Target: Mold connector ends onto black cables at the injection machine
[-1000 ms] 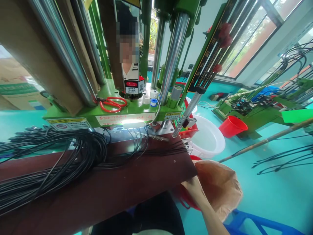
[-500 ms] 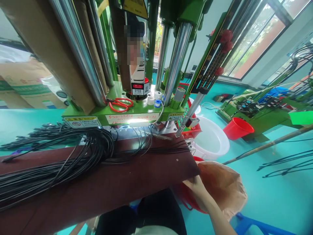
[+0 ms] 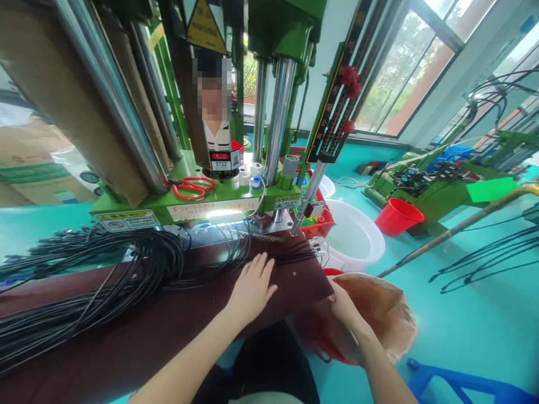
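Observation:
My left hand reaches over the brown board, palm down with its fingers stretched forward. Its fingertips are near thin black cables that run out from under the green press; contact with them is unclear. My right hand is curled at the board's right front corner, gripping the edge, with some fingers hidden. A large bundle of black cables lies looped across the board's left part. Where the cables end on the right, small white connector-like pieces show.
Red-handled scissors and small tape rolls sit on the press ledge. Right of the board stand a brown paper bag, a white tub and a red bucket. A blue stool is lower right. Behind the press is a person.
My left hand has come into view from below and now extends over the board towards the cables. My right hand stays at the board's corner. The whole view has shifted slightly.

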`<action>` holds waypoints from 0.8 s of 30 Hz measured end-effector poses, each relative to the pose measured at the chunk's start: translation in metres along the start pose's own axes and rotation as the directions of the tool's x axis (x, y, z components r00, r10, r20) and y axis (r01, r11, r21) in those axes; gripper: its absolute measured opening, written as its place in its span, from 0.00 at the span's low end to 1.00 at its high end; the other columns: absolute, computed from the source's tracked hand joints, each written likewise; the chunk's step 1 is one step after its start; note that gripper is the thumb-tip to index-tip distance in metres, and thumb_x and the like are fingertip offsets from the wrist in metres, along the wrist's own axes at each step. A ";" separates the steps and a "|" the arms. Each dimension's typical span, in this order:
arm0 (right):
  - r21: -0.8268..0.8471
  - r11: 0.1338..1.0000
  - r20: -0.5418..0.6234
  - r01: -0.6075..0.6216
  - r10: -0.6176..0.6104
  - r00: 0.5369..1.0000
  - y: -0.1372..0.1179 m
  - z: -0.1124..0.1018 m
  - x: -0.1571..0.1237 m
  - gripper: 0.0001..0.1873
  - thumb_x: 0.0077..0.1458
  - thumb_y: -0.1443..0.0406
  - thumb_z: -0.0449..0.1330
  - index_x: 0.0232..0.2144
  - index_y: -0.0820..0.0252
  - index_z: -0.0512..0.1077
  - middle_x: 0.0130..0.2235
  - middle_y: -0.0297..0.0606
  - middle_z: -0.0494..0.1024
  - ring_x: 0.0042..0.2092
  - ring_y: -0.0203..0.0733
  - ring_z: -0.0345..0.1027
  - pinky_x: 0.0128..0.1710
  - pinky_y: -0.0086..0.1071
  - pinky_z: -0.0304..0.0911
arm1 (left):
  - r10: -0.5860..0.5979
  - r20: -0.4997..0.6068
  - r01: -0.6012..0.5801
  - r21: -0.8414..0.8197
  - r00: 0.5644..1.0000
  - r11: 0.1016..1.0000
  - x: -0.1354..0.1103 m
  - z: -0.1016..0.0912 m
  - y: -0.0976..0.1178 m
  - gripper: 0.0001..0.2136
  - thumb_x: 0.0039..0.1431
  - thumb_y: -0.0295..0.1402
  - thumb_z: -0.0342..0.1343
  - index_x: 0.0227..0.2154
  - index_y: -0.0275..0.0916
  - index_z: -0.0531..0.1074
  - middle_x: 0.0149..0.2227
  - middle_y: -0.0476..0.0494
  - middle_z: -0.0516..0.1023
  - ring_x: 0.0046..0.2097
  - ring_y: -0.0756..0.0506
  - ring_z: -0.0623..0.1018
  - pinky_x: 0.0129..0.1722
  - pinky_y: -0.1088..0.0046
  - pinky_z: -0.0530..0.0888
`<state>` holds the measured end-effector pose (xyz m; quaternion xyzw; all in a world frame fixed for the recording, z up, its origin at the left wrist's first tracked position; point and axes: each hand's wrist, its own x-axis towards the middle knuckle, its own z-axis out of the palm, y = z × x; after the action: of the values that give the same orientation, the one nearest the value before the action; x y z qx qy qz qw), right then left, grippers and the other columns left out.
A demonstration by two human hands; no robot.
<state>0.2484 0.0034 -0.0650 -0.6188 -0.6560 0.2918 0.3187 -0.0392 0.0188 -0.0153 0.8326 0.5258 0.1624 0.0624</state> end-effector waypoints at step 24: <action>0.978 0.073 0.204 -0.198 -0.089 0.975 -0.157 0.071 0.015 0.18 0.54 0.56 0.54 0.43 0.59 0.68 0.41 0.42 0.76 0.44 0.44 0.68 0.51 0.44 0.56 | 0.214 0.027 -0.215 0.045 0.977 0.976 -0.042 -0.027 -0.015 0.12 0.58 0.24 0.38 0.40 0.37 0.65 0.33 0.43 0.75 0.32 0.45 0.74 0.32 0.69 0.69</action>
<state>0.0947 0.0095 0.0135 -0.2259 -0.2876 0.7346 0.5715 -0.0780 -0.0139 -0.0028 0.8874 0.4359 0.1465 0.0306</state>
